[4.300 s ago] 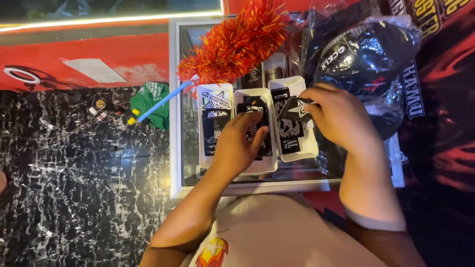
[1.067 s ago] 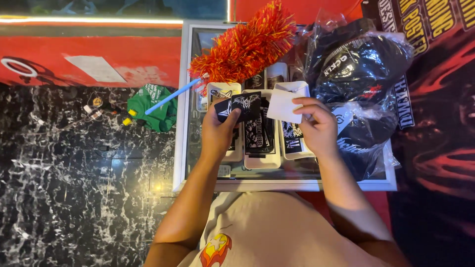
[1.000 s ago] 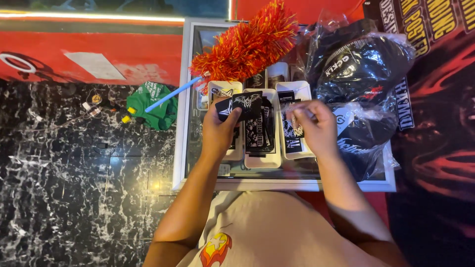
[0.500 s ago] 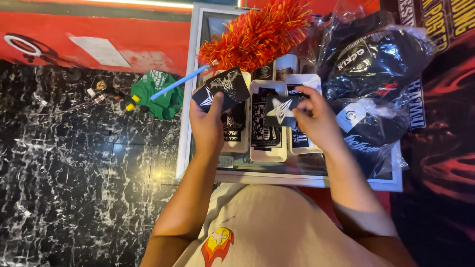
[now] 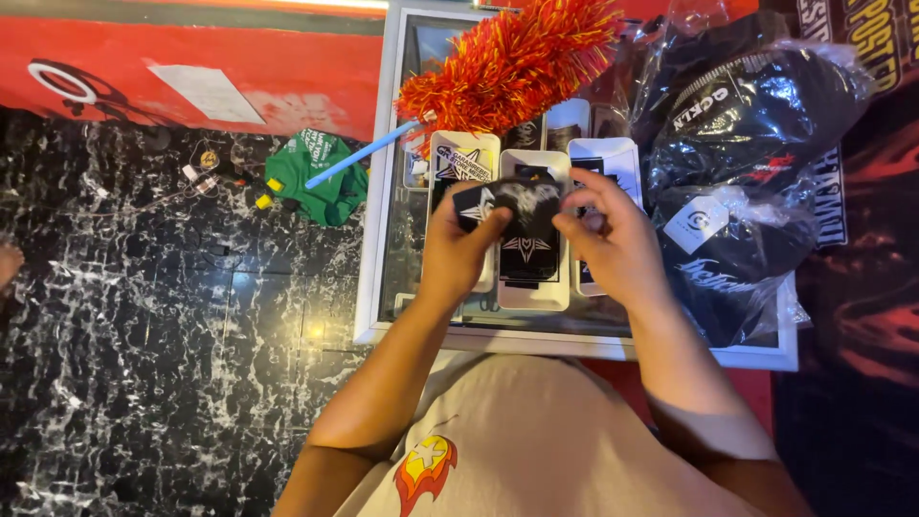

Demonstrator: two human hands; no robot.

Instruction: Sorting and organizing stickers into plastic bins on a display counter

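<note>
Both hands are now gripping one black printed pack [image 5: 507, 203]: left hand [image 5: 458, 251] and right hand [image 5: 613, 244] have closed in above the white trays [image 5: 532, 292], sorting continuing.

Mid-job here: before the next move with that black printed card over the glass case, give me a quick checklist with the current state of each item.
1. Left hand grips black printed card: ok.
2. Right hand on the card's other end: ok.
3. Card lifted off the white rectangular trays: ok.
4. Orange tinsel duster apart from both hands: ok.
5. Plastic-wrapped black caps apart from right hand: ok.
6. Free slot in a tray: cannot tell.
</note>
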